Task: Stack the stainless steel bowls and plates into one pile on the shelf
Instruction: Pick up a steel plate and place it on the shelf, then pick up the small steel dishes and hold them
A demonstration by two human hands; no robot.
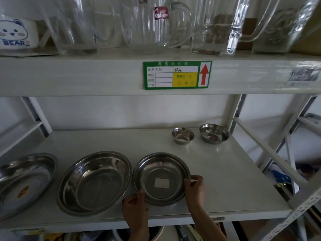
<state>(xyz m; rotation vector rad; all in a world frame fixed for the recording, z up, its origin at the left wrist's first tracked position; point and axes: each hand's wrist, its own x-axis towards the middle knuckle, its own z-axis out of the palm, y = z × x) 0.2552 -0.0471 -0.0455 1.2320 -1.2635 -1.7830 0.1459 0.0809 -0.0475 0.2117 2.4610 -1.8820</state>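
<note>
Both hands on the plate (pixel 161 178) now: left hand (pixel 134 205) pinches its near-left rim, right hand (pixel 195 187) curls closed on the right rim. It sits nested on another plate on the shelf (pixel 225 171). Big bowl (pixel 94 182) just left of the fingers; two small bowls (pixel 182 136) (pixel 214 133) well beyond them.

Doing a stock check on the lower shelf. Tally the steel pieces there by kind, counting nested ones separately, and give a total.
Small bowls at the back: 2, the smaller bowl and the wider bowl.
Single plates: 2, the far-left plate and the big middle plate.
Nested plates held by both hands: apparently 2, the nested pair.
Total: 6.
</note>
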